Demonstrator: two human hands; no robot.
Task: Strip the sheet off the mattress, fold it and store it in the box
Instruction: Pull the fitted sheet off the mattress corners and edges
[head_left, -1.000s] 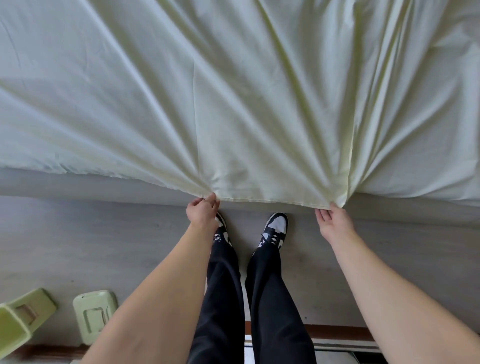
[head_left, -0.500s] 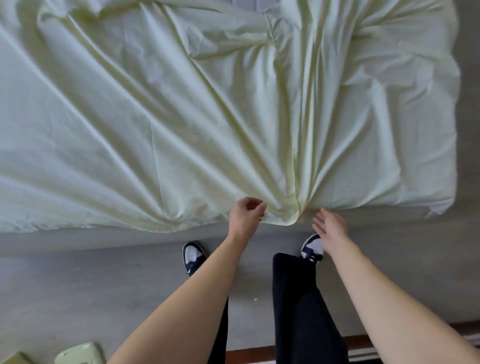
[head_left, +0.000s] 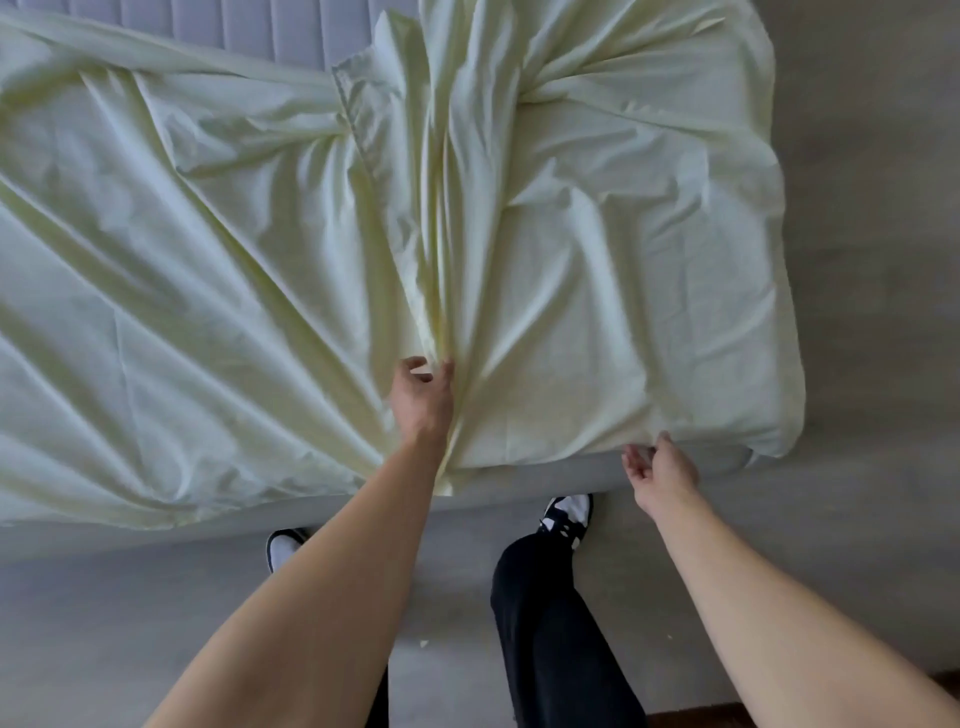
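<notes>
A pale yellow sheet (head_left: 597, 291) lies crumpled and loose over the grey quilted mattress (head_left: 270, 26), whose bare top shows at the far edge. The sheet's folds run together into a ridge at the near side. My left hand (head_left: 421, 400) rests on the sheet at that ridge, with its curled fingers and thumb pinching the gathered folds. My right hand (head_left: 660, 467) is at the sheet's near hem, further right, palm turned inward and fingers loosely curled. One fingertip touches the hem, and nothing is held. The box is out of view.
The mattress side (head_left: 571, 480) runs along the near edge just in front of my feet in black-and-white shoes (head_left: 569, 512). Grey floor (head_left: 872, 312) lies to the right of the bed and behind me. A dark wooden strip (head_left: 940, 686) shows at the bottom right.
The sheet has been pulled and bunched, baring the mattress top. My left hand moved up onto the gathered folds. My right hand let go and shifted right along the hem.
</notes>
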